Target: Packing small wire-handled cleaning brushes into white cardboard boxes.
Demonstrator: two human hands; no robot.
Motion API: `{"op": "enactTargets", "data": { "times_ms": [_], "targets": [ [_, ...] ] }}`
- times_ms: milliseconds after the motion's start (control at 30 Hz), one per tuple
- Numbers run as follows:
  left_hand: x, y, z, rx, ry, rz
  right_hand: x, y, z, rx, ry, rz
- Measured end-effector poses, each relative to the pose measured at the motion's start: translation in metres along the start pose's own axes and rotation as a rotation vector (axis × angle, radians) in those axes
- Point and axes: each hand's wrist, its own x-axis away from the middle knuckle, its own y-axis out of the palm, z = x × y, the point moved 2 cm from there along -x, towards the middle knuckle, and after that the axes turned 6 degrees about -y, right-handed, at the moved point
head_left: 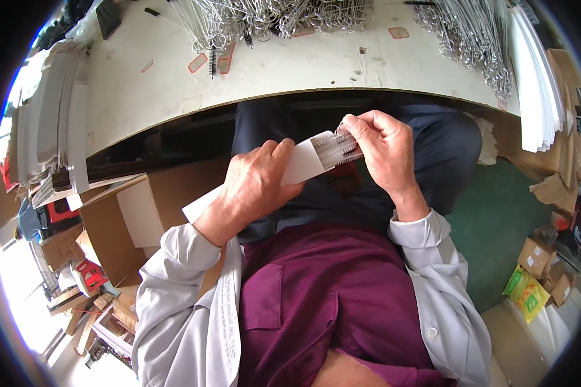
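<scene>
Over my lap, my left hand (255,177) is wrapped round a long, narrow white box (305,162), which slants up to the right. A bundle of thin wire cleaning brushes (337,153) sticks out of the box's upper right end, the rest of their length hidden inside. My right hand (388,149) has its thumb and fingers closed on the outer ends of those brushes, close to the box mouth. How many brushes the fingers grip is not clear.
Ahead stands a white table (290,64), its curved front edge above my knees. Wire brushes with looped handles (265,19) lie heaped at its far side, more (478,51) at right. Flat white boxes (58,109) stack at left, others (536,84) at right. An open carton (119,219) stands left.
</scene>
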Motion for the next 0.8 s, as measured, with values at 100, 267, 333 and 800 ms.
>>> {"op": "enactTargets", "data": {
  "times_ms": [100,267,333,800],
  "targets": [
    [-0.001,0.004,0.002,-0.013,-0.052,-0.003,0.005,0.018,0.003,-0.099,-0.026,0.183],
    [0.0,0.016,0.006,-0.002,-0.118,0.008,0.019,0.041,0.002,0.129,-0.188,0.123],
    [0.0,0.019,0.008,0.004,-0.137,0.007,0.022,0.045,-0.002,0.201,-0.238,0.057],
    [0.001,0.019,0.007,0.013,-0.139,0.049,0.013,0.021,0.016,0.048,-0.082,0.215]
  ]
}}
